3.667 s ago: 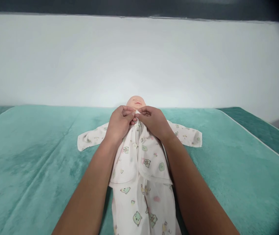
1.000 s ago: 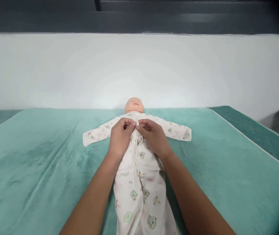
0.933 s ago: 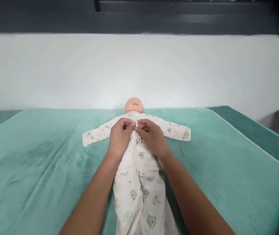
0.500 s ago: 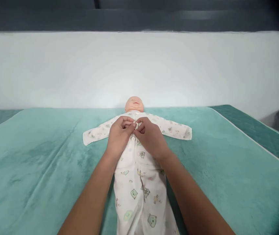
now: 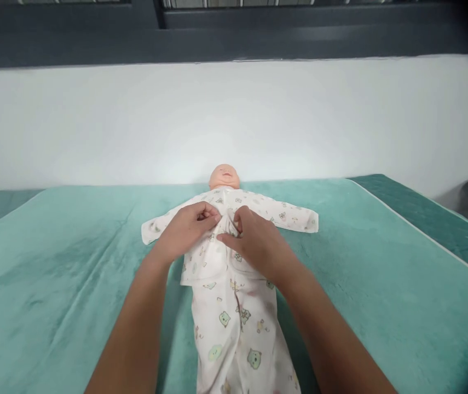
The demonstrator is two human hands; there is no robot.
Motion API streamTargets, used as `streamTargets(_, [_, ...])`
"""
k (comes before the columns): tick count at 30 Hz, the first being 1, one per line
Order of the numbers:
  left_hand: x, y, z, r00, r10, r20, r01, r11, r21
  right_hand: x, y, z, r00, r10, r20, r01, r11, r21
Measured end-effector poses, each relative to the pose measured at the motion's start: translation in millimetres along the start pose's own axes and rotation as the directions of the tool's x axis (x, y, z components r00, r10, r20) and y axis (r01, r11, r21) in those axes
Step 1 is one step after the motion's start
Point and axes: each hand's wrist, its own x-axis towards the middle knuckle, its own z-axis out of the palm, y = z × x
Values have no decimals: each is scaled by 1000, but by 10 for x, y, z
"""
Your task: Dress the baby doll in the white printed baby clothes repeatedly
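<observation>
A baby doll (image 5: 225, 177) lies on its back on a teal blanket (image 5: 73, 257), head toward the wall, sleeves spread out. It wears a white shirt (image 5: 209, 257) and trousers (image 5: 234, 334) printed with small bears. My left hand (image 5: 188, 227) pinches the left edge of the shirt front at the chest, fingers curled. My right hand (image 5: 252, 241) pinches the right edge beside it. The two hands nearly touch over the placket. The fastener between the fingertips is hidden.
A white wall (image 5: 234, 120) runs just behind the doll's head, with a dark window frame (image 5: 234, 33) above. The blanket's white-trimmed right edge (image 5: 422, 230) falls to a darker teal surface (image 5: 443, 219).
Both hands have worked down from the doll's neck to mid-chest. In the last half second my left hand drew its shirt edge slightly left and the flap spread out.
</observation>
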Motion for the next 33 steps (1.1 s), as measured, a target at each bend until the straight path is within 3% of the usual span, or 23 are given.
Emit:
streamTargets(3, [-65,36,-88,993,-4,117,-2,998,57,-12,-19,-34,1000,4,-2,-5,999,-52])
streamTargets(7, [-97,67,-80,990,28,136,-42,994,99,7,88,-100,999,-11,48,2,984,179])
streamTargets(11, [-92,108,-53,978,67,196,-104,977,185,-16,226,-140,989,73,129,-128,855,503])
streamTargets(15, [-98,145,-48,970,66,234,-101,985,142,-49,239,-85,985,96,141,-166,739,652])
streamTargets(22, [-112,160,-37,955,64,288,-31,993,-116,-48,145,-27,991,69,117,-132,681,720])
streamTargets(33, [-92,116,-58,951,22,307,-15,1000,-24,-29,248,10,992,50,120,-126,608,784])
